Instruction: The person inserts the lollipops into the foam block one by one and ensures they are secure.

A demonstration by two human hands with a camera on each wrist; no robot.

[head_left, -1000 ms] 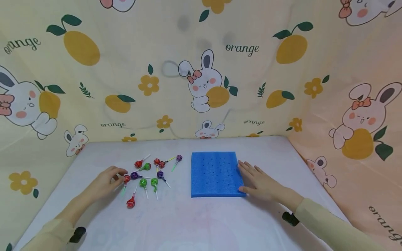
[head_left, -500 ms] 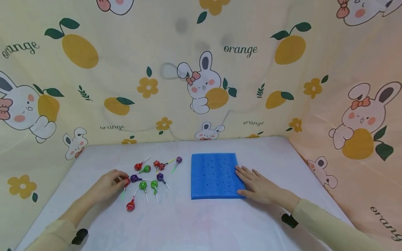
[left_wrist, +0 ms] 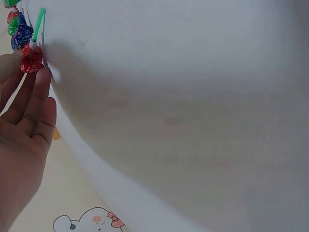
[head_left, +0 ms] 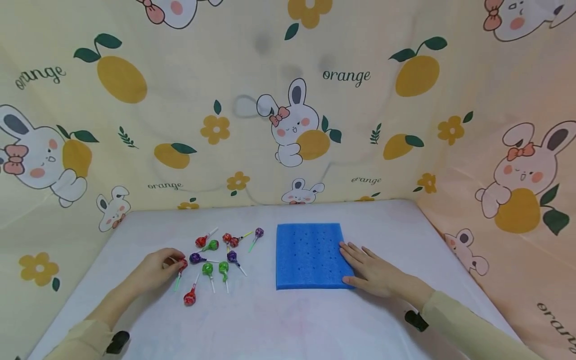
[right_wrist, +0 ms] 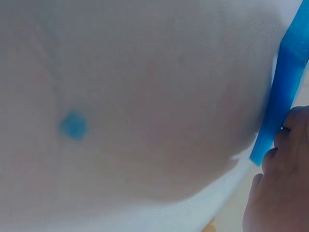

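Writing: "orange" is printed again and again on the yellow rabbit cloth (head_left: pixel 288 100) behind the counter (head_left: pixel 288 320).
Lollipops: ten on the counter; four red, three green, three purple.
Left hand (head_left: pixel 155 270): fingertips pinch the red lollipop (head_left: pixel 182 263) at the left edge of the bunch.
Right hand (head_left: pixel 371 267): flat, fingers straight, pressing the right edge of the one blue foam block (head_left: pixel 309 256).

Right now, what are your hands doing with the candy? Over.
Left hand pinching the red lollipop at the pile's edge. Right hand flat, steadying the blue foam block. Loose lollipops lie beside the block; its holes are unfilled.
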